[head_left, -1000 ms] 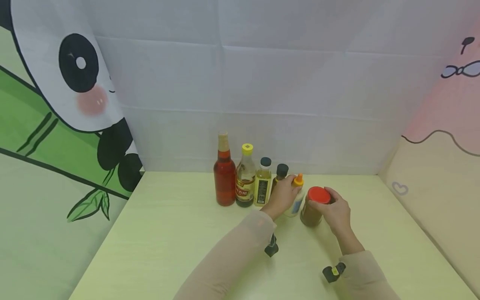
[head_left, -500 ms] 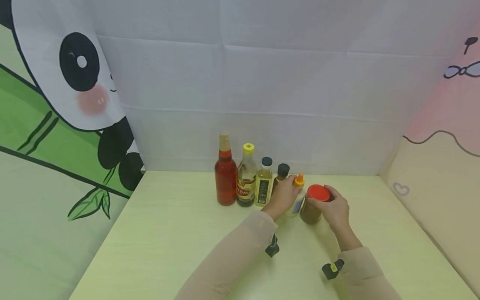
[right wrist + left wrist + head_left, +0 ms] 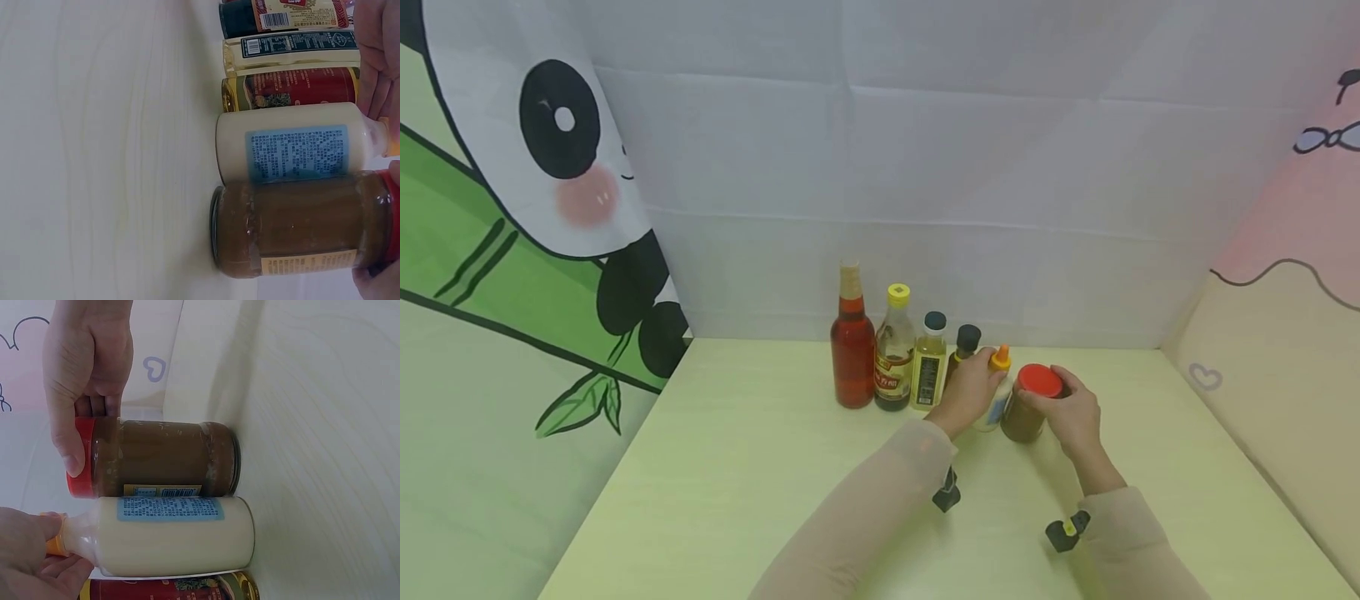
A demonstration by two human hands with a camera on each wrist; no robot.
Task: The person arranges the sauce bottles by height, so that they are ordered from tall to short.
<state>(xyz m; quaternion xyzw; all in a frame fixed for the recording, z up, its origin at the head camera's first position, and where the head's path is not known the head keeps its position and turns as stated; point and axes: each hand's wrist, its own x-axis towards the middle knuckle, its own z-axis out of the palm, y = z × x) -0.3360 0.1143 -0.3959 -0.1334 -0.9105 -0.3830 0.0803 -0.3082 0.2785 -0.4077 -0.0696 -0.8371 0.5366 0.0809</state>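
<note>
My right hand (image 3: pixel 1075 414) grips a brown-filled jar (image 3: pixel 1022 419) by its red lid (image 3: pixel 1041 381), thumb and fingers on either side. Just left of it stands a cream-coloured squeeze bottle (image 3: pixel 175 540) with an orange nozzle cap (image 3: pixel 1001 358). Its neck is pinched in my left hand (image 3: pixel 964 396). Both wrist views show the jar upright beside the squeeze bottle, their sides touching or nearly so. A dark-capped bottle with a red label (image 3: pixel 300 87) stands on the squeeze bottle's other side; my left hand hides much of it in the head view.
The row continues leftward with a clear oil bottle (image 3: pixel 928 371), a yellow-capped sauce bottle (image 3: pixel 892 367) and a tall red bottle (image 3: pixel 853 362). They stand near the back of the pale table (image 3: pixel 737 467), before a white cloth wall (image 3: pixel 962 167).
My right hand has shifted the jar slightly back, in line beside the squeeze bottle. My left hand keeps its pinch on the squeeze bottle. The head view has shifted a little.
</note>
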